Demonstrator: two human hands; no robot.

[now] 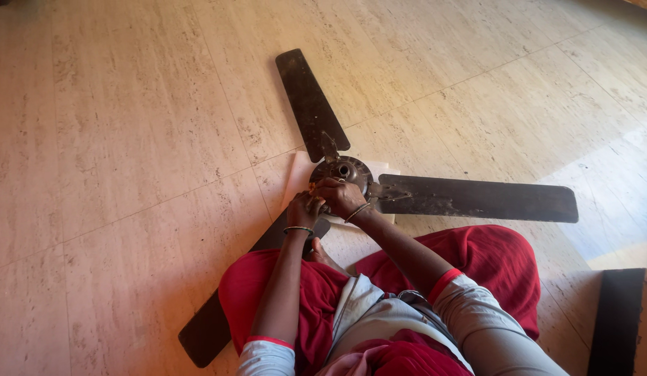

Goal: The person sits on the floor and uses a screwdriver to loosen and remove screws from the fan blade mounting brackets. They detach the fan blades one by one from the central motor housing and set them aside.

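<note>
At floor centre, the fan hub (341,170) is gripped by the right hand (339,196); the left hand (304,209) is clenched at 7 o'clock.

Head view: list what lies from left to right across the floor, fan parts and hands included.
Lower-left fan blade → left hand → upper fan blade → right hand on the fan motor hub → right fan blade → dark board at the right edge.

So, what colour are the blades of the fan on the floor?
Dark brown, worn and dusty; the fan blades show best in the head view.
</note>
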